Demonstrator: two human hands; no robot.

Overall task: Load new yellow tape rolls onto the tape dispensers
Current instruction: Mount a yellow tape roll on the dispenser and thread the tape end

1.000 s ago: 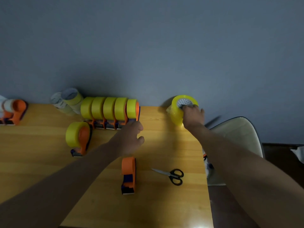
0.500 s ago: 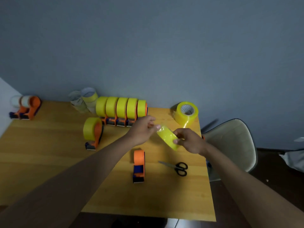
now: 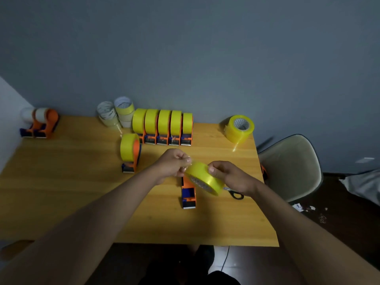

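While the right hand (image 3: 232,177) grips a yellow tape roll (image 3: 205,179) above the wooden table (image 3: 82,192), the left hand (image 3: 174,165) pinches its far-left edge. This roll is tilted, its core print too blurred to read. Below it lies an empty orange dispenser (image 3: 188,194), partly hidden. Right of the roll, black scissors (image 3: 236,194) are half covered. Beyond stand five loaded dispensers (image 3: 164,128).

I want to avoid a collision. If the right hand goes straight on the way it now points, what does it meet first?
The right hand points left across the table, gripping the tape roll. Going on, the roll would likely meet the left hand first, which pinches at its near edge. Depth is unclear.
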